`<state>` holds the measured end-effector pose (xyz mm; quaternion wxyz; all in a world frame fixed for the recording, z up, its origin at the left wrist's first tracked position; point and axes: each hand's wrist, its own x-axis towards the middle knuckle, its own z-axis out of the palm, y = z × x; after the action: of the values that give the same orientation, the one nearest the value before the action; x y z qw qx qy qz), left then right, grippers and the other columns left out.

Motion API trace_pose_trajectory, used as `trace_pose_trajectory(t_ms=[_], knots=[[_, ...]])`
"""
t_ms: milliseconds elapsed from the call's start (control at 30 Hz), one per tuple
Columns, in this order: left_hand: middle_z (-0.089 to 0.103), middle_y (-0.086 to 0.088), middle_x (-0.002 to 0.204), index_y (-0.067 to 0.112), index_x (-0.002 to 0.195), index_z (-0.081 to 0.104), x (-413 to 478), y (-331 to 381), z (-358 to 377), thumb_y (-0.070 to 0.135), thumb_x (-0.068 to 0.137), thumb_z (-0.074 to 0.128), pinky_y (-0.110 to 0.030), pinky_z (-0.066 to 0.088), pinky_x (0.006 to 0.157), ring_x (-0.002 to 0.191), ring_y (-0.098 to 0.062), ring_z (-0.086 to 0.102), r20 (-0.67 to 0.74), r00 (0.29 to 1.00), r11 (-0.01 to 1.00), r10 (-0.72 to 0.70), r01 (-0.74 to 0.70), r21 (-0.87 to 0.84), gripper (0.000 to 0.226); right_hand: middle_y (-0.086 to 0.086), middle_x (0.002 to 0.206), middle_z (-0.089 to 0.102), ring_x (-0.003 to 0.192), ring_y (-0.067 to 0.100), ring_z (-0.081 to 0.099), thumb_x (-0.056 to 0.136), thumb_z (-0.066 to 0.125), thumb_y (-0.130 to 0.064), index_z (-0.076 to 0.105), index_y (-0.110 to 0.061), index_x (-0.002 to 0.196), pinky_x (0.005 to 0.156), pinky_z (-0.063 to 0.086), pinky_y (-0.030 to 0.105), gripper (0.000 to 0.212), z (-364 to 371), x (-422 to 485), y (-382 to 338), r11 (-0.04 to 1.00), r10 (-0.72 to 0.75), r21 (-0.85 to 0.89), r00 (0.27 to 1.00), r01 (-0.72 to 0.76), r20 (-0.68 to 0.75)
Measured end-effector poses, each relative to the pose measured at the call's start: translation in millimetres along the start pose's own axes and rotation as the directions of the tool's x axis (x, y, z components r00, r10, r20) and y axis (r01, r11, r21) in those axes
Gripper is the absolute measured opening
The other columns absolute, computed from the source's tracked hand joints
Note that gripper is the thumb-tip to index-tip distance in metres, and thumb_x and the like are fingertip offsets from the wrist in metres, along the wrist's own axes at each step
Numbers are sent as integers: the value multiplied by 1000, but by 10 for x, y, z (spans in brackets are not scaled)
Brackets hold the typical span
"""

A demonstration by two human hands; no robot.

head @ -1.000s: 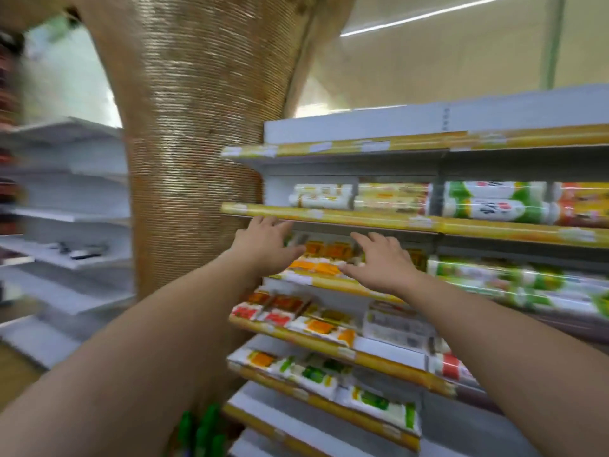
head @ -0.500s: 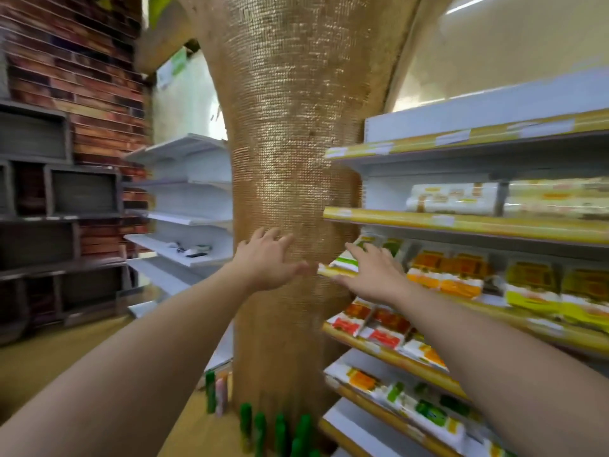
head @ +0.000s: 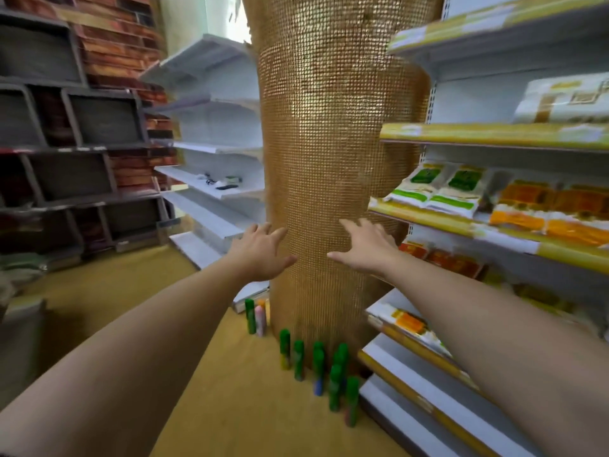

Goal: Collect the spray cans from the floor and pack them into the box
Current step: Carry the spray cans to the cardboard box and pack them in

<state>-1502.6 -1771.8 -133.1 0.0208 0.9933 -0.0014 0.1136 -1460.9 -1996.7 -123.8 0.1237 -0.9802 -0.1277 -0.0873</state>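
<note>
Several green-capped spray cans [head: 318, 367] stand upright on the tan floor at the foot of a gold mosaic pillar [head: 329, 159]. A smaller group of cans [head: 255, 316], one green and one pink, stands further back at the pillar's left side. My left hand [head: 260, 252] and my right hand [head: 365, 249] are stretched out in front of the pillar at mid height, fingers spread, holding nothing. Both hands are well above the cans. No box is in view.
Stocked shelves with yellow edges [head: 494, 219] run along the right, their lowest board close to the cans. White shelving [head: 211, 189] stands left of the pillar, dark cubbies [head: 75, 153] on a brick wall further left. A grey bin [head: 19, 344] stands at the left edge.
The view has swung left and down, from the stocked shelves to the pillar and the floor. The cans at the pillar's foot have come fully into sight. Both hands stay outstretched and empty.
</note>
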Motion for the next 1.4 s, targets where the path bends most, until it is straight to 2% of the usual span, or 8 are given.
trace_pose_trajectory(t_ms=[200,567,700,1133,1300,1400], knots=[[19,-9,166,31,160,18,594,-393,363,70,94,44,-53,25,119,153,-31,14,24,997,997,-70,70,7,82,11,165,21,150,39,20,87,64,-67,20,-31,160,121,24,56,92,452,843,-149,997,-55,52,998,54,30],[17,-10,167,28,159,21,2019,-1321,559,67,94,48,-55,27,119,152,-32,15,9,966,966,-257,257,-13,81,9,167,17,152,37,18,87,66,-61,19,-31,160,120,25,57,92,1030,2687,-573,968,-188,189,976,166,107],[16,-9,167,31,159,19,2368,-1630,853,70,90,53,-52,26,120,153,-31,13,60,959,959,-279,281,-36,86,10,166,18,150,37,20,87,66,-62,22,-27,160,119,28,55,92,1460,3196,-752,964,-209,198,965,176,159],[14,-7,167,31,160,17,4034,-3253,2189,65,92,55,-51,26,121,153,-30,12,209,944,951,-256,285,-121,86,11,165,19,151,38,18,86,67,-62,19,-29,160,120,26,55,94,3072,5055,-1459,982,-109,183,937,50,332],[15,-9,167,29,160,17,4661,-3953,2618,68,91,55,-50,29,119,152,-32,16,321,922,960,-217,261,-102,88,15,158,31,145,38,29,89,68,-55,32,-23,154,114,32,47,81,3558,5760,-1823,985,-64,172,924,-2,377],[15,-9,167,27,160,18,5019,-4295,2874,67,92,54,-48,28,120,152,-32,16,359,906,952,-226,284,-118,87,14,160,28,147,37,27,88,69,-56,27,-23,157,115,32,48,88,3900,6109,-1972,987,-55,163,900,-18,432]])
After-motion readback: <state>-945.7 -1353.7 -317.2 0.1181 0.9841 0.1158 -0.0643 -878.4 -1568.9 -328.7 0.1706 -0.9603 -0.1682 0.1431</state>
